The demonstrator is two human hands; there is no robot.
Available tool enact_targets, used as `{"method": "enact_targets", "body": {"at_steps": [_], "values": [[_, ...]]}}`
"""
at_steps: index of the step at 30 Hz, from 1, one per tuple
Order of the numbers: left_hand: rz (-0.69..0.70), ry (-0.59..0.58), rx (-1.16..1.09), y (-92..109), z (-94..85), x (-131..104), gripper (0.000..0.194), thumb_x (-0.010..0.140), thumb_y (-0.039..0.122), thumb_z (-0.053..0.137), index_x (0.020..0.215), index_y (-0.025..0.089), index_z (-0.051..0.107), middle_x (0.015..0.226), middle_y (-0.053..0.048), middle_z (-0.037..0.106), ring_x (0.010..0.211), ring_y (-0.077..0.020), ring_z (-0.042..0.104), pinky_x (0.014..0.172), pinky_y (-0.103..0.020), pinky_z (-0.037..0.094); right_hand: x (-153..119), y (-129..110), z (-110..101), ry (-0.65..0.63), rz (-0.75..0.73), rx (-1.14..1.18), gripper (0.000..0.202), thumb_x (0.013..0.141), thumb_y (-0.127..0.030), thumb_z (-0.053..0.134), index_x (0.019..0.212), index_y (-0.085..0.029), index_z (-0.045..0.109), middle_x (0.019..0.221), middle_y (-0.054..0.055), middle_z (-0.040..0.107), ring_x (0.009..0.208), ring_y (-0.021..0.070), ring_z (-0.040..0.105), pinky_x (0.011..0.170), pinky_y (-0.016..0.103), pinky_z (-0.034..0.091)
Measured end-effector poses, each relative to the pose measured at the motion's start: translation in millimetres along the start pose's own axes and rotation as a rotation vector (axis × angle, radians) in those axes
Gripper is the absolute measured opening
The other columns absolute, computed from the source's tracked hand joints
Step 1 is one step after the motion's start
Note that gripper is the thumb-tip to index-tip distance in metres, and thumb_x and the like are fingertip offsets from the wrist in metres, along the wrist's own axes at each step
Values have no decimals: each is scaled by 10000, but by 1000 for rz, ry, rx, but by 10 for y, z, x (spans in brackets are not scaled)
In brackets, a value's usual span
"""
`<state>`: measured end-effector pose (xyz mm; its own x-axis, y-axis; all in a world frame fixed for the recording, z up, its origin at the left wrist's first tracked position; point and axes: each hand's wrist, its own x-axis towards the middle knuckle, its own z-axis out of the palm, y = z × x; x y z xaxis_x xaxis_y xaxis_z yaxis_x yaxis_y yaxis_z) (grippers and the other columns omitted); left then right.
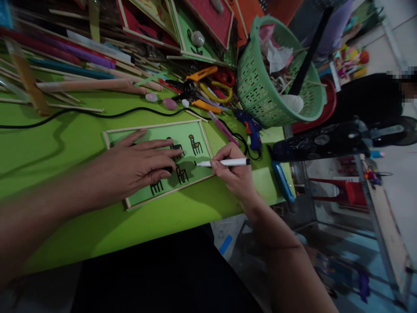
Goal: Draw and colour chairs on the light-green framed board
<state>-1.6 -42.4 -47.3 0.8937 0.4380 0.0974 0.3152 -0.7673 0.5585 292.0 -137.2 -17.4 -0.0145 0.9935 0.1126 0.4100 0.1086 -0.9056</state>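
Observation:
A green board [169, 184] edged with thin wooden sticks lies on the bright green table. Several black chair drawings [196, 145] are on it. My left hand [143, 163] rests flat across the board's left and middle part, fingers spread, covering some of the drawings. A small dark object near its thumb is mostly hidden. In my right hand [233, 169] is a white marker [233, 162], gripped near its tip end, with a dark end pointing right. The marker's tip meets the board beside a short black stroke, below the upper right chair.
Behind the board lie a black cord [130, 109], pliers [189, 89], scissors [223, 92], a pink pen [223, 127] and a blue glue gun [250, 128]. A green basket [260, 74] stands at back right. Sticks and rolled paper [91, 84] crowd the back left. A blue cutter [282, 180] lies at the right edge.

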Motion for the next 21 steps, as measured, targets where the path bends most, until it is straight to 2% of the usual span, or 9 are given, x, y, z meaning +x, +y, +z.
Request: {"method": "enact_targets", "body": {"at_steps": [5,9,15,18,21], "values": [[8,26,-8,-23,14,-1,469,1168,579,305,1259,390,725,1580,73,680,1577,-277,535,1421,-647,57,-8,0,-17,-22,25,21,137,944,-238,728,862,-244,618,726,-57,572,620,114,509,582,275,370],[-5,2,-4,-9,10,4,460,1173,549,310,1273,377,725,1584,73,676,1583,-277,528,1415,-671,53,-22,0,-31,-30,38,37,148,941,-266,734,851,-248,619,745,-46,581,658,131,544,608,283,389],[-26,-18,16,15,-15,10,492,1183,533,281,1266,351,730,1606,77,656,1595,-251,505,1421,-642,35,-47,11,-65,-42,49,31,161,928,-293,763,830,-247,644,732,-36,593,689,151,560,634,296,416],[0,-9,5,5,-16,14,495,1169,580,289,1241,376,735,1594,75,668,1586,-251,522,1435,-594,17,-51,18,-77,-52,56,28,168,921,-298,764,814,-248,644,720,-34,584,697,159,569,644,303,435],[-5,11,-7,-8,-5,14,479,1167,574,300,1230,383,734,1579,79,680,1581,-259,531,1432,-618,34,-41,-4,-75,-52,73,32,171,914,-296,755,802,-247,636,723,-32,583,706,161,569,656,311,445]]}}
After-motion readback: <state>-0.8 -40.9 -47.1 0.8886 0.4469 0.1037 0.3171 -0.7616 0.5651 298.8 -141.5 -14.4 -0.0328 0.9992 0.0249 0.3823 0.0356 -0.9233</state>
